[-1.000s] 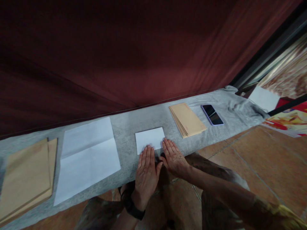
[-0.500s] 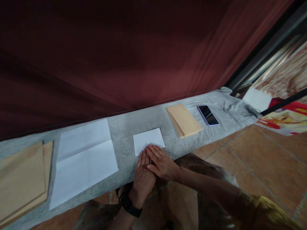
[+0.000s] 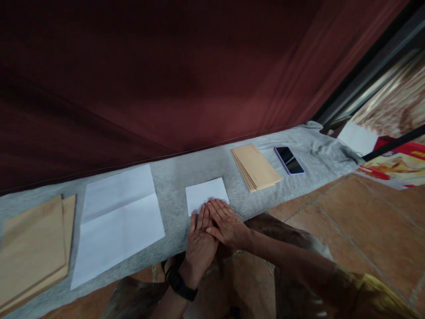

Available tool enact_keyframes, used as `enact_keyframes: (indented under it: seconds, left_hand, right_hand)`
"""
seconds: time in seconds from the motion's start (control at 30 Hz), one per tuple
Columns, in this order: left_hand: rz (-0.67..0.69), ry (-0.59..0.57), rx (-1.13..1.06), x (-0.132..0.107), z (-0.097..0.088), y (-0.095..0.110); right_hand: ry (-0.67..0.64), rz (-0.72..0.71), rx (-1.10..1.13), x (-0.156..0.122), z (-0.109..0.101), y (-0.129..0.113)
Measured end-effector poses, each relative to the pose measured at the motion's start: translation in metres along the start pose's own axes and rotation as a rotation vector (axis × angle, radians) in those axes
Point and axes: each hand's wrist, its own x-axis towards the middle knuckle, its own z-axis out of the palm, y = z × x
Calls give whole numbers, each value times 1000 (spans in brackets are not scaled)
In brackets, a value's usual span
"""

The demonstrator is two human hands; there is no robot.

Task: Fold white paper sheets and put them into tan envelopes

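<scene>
A small folded white paper [image 3: 206, 194] lies on the grey cloth [image 3: 172, 181] near its front edge. My left hand [image 3: 199, 241] lies flat with its fingertips on the paper's near edge; a black watch is on that wrist. My right hand [image 3: 226, 221] rests flat on the same edge, its fingers overlapping my left hand's fingers. Neither hand grips anything.
A large creased white sheet [image 3: 116, 217] lies to the left, with a stack of brown envelopes [image 3: 31, 248] beyond it at far left. To the right lie a second stack of brown envelopes [image 3: 255, 166] and a phone [image 3: 288, 160]. A dark red curtain [image 3: 166, 75] hangs behind.
My right hand has slid left along the paper's near edge and now overlaps my left hand. The paper has stayed in place.
</scene>
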Motion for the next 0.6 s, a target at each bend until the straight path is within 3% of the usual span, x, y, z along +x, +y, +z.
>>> enact_keyframes:
  seconds: [0.6]
  left_hand:
    - [-9, -11, -34, 2, -7, -2]
  right_hand:
    - [-10, -12, -120, -12, 0, 13]
